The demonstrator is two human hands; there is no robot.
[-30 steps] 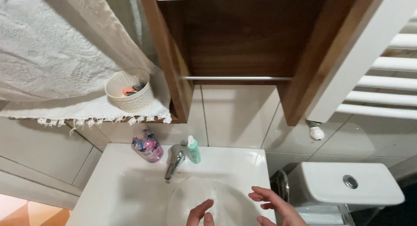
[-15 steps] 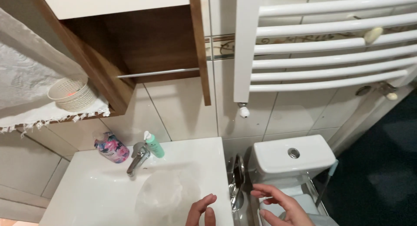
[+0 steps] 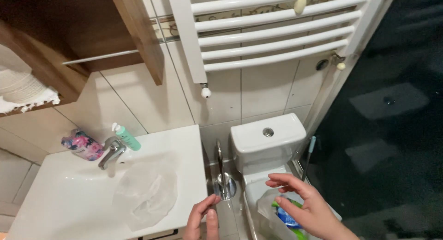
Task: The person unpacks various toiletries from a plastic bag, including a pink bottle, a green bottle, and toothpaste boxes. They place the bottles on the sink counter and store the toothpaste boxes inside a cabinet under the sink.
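Note:
My left hand (image 3: 203, 219) hangs at the bottom edge, just off the front right corner of the white sink (image 3: 180, 143), fingers loosely curled with nothing in them. My right hand (image 3: 307, 203) is spread open above a clear plastic bag (image 3: 267, 212) that holds blue and green packages (image 3: 286, 217) and rests on the closed toilet lid. A thin clear plastic sheet (image 3: 145, 191) lies crumpled in the sink basin, to the left of my left hand.
A chrome tap (image 3: 110, 153), a green pump bottle (image 3: 125, 137) and a floral bottle (image 3: 83, 145) stand at the sink's back. A white toilet cistern (image 3: 267, 138), a chrome brush holder (image 3: 224, 184), a white towel radiator (image 3: 272, 32) and a wooden cabinet (image 3: 138, 37) surround them.
The view has swung right, from the sink toward the toilet. My right hand has moved from over the basin to above the bag on the toilet; my left hand has left the basin.

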